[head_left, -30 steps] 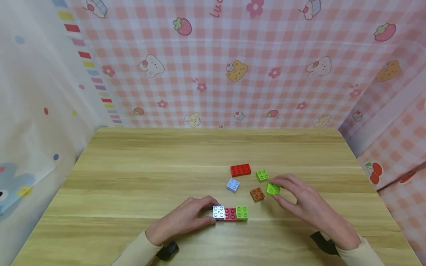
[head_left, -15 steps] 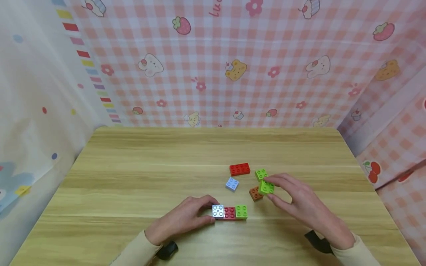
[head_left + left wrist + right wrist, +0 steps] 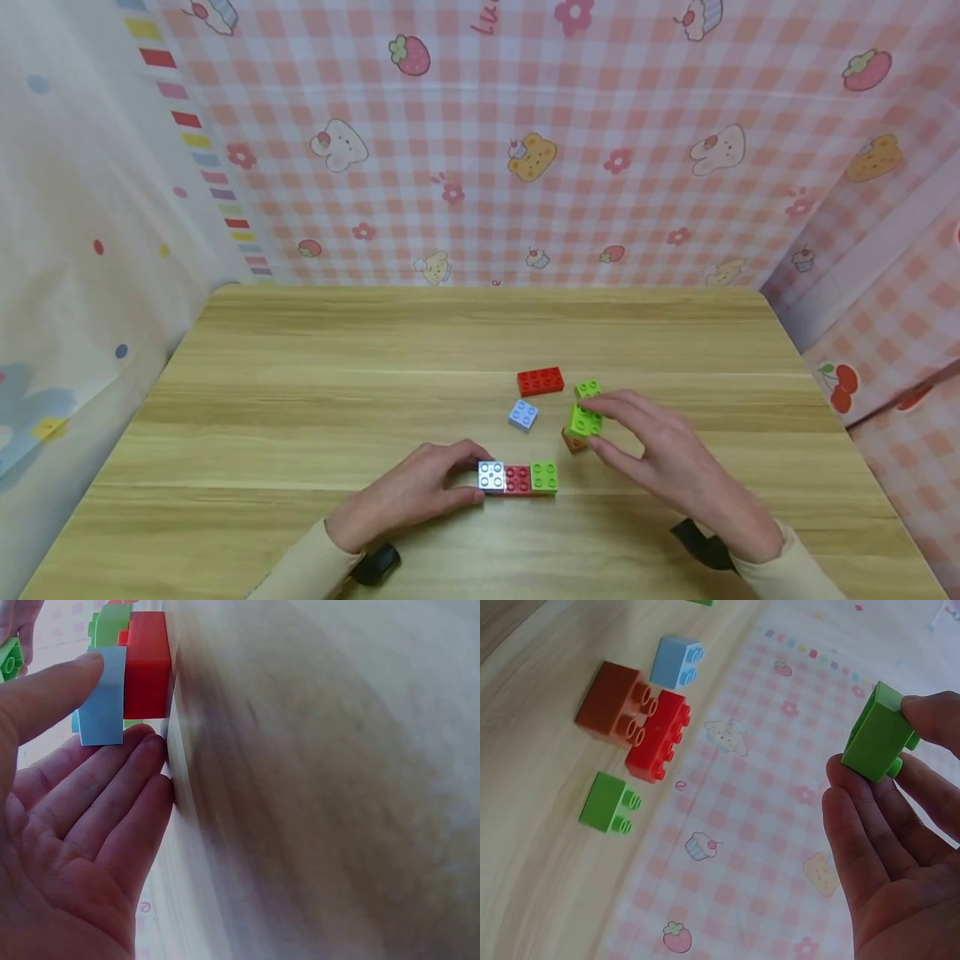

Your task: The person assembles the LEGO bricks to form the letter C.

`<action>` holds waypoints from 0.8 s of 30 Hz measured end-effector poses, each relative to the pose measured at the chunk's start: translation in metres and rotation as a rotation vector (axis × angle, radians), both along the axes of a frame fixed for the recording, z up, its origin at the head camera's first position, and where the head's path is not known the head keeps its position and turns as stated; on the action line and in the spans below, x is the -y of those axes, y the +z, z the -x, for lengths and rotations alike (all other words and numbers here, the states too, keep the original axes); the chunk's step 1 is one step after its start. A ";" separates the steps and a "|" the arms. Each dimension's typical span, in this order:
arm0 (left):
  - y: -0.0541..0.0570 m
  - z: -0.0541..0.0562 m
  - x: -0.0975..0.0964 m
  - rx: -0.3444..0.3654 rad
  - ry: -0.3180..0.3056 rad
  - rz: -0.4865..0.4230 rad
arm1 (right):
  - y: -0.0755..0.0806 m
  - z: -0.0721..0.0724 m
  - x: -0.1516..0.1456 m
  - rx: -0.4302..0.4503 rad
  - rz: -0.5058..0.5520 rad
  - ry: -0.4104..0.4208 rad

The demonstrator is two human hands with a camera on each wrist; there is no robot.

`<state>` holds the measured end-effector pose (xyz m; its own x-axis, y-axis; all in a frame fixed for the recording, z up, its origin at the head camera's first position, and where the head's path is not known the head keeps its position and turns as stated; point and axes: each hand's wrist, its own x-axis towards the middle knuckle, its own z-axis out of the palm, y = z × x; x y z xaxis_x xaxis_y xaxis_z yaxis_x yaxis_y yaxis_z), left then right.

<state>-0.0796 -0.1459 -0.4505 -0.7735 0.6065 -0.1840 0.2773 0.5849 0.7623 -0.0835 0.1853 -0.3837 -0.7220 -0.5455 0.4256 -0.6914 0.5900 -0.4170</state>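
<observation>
My left hand grips the left end of a small joined row of toy building bricks, thumb and fingers at the light blue brick. That brick and a green brick sit on top of a red brick, whose middle studs show between them. In the left wrist view the thumb presses the side of the light blue brick. My right hand pinches a loose green brick between thumb and fingers, raised off the table and overlapping the brown brick in the head view.
Loose on the wooden table lie a long red brick, a light blue brick and another green brick, behind the joined row. A pink checked cloth hangs at the table's back edge.
My right hand has lifted the green brick from beside the brown brick and carried it left, where it now hides part of the brown one. The left hand keeps its hold.
</observation>
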 end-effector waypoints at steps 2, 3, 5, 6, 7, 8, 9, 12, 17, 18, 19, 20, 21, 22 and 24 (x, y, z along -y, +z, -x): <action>0.000 0.000 0.000 0.001 0.001 -0.002 | 0.001 0.000 0.003 0.007 -0.001 0.000; 0.000 0.000 0.000 0.000 0.002 -0.002 | 0.001 0.000 0.004 0.008 -0.002 0.001; 0.001 0.000 0.000 0.000 0.004 -0.002 | 0.001 0.000 0.006 0.008 0.004 0.011; 0.001 -0.001 0.000 -0.001 0.005 -0.002 | 0.001 0.000 0.007 0.007 0.008 0.018; 0.001 -0.001 0.000 -0.005 0.005 -0.003 | 0.002 0.000 0.008 0.003 0.010 0.023; 0.001 -0.001 0.000 -0.011 0.002 -0.005 | 0.002 0.000 0.009 -0.002 0.013 0.030; 0.001 -0.002 0.000 -0.019 0.000 -0.009 | 0.002 0.000 0.011 -0.003 0.014 0.033; 0.001 -0.002 0.001 -0.041 -0.007 -0.017 | 0.003 -0.001 0.014 0.000 0.011 0.032; 0.002 -0.003 0.000 -0.038 -0.003 -0.014 | 0.005 -0.001 0.020 0.012 0.006 0.034; 0.002 -0.003 0.000 -0.035 -0.002 -0.013 | 0.006 -0.001 0.021 0.011 0.007 0.038; 0.002 -0.003 0.000 -0.034 -0.002 -0.013 | 0.006 -0.001 0.022 0.011 0.009 0.044; 0.002 -0.003 0.000 -0.038 -0.003 -0.013 | 0.006 -0.001 0.023 0.011 0.011 0.051; 0.002 -0.003 0.000 -0.040 -0.004 -0.012 | 0.006 -0.001 0.024 0.009 0.014 0.060; 0.002 -0.003 0.000 -0.043 -0.007 -0.012 | 0.006 -0.001 0.025 0.008 0.016 0.069; 0.002 -0.002 0.000 -0.041 -0.007 -0.010 | 0.006 -0.001 0.027 0.015 0.016 0.080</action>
<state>-0.0771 -0.1461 -0.4489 -0.7763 0.6132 -0.1464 0.3122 0.5757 0.7558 -0.0828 0.1583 -0.3774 -0.6824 -0.5952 0.4243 -0.7301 0.5260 -0.4362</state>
